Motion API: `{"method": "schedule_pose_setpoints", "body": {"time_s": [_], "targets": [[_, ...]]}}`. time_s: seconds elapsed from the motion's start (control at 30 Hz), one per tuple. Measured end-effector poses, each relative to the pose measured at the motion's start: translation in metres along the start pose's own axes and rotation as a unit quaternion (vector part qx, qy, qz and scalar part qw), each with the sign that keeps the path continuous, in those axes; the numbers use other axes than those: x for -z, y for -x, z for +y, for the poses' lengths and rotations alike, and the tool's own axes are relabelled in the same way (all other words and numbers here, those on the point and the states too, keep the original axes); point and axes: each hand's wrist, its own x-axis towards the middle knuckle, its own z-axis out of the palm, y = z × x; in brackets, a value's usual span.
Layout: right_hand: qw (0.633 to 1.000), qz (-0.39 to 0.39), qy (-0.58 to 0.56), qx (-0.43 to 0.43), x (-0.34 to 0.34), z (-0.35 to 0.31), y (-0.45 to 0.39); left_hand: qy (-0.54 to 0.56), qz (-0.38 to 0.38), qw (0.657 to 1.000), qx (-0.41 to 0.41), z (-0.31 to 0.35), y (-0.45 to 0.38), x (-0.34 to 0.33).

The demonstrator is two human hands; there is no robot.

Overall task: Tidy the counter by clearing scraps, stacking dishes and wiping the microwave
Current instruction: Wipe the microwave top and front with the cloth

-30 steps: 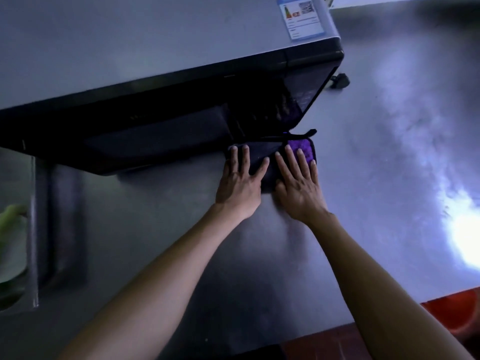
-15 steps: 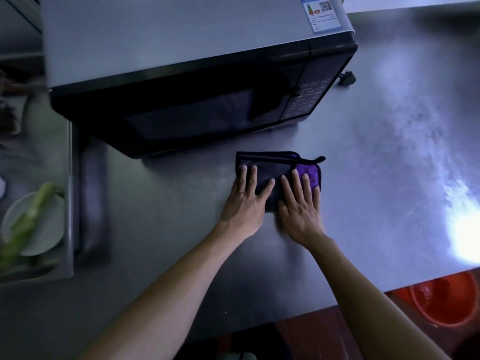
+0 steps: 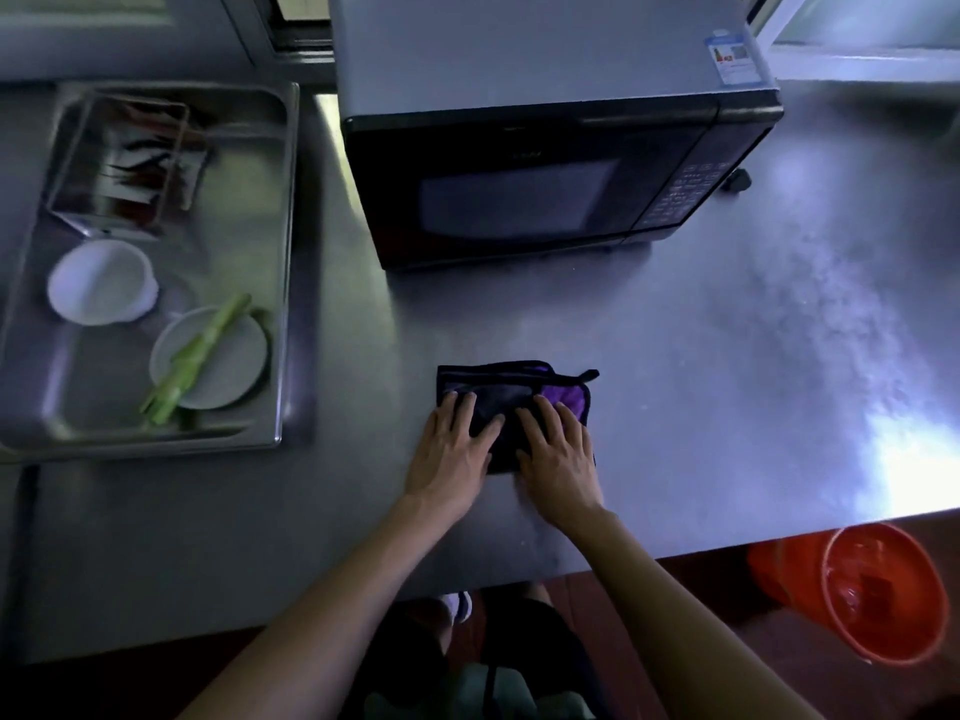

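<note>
Both hands, left hand [image 3: 451,449] and right hand [image 3: 558,459], flat, fingers straight, pressing folded purple-black cloth [image 3: 511,394] on brushed-steel counter [image 3: 727,381].

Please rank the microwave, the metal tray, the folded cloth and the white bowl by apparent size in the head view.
1. microwave
2. metal tray, nearly as large
3. folded cloth
4. white bowl, close to the cloth, so unsure

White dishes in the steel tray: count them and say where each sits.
2. A white bowl sits at the tray's left-middle; a white plate lies nearer its front right, with a green stalk across it. Others may be hidden.
</note>
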Motion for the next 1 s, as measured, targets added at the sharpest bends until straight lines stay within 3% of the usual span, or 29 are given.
{"method": "schedule_pose_setpoints", "body": {"time_s": [0.43,0.7,1.0], "targets": [[0.997,0.021,0.028,0.07,-0.012,0.002,0.047,0.034,0.056,0.997,0.032,0.02,0.059,-0.018],[0.994,0.042,0.012,0.101,-0.021,0.045,0.101,0.033,0.125,0.99,0.059,0.079,0.097,-0.058],[0.984,0.086,-0.053,0.146,-0.032,0.099,0.158,0.023,0.112,0.992,0.053,0.143,0.126,-0.08]]}}
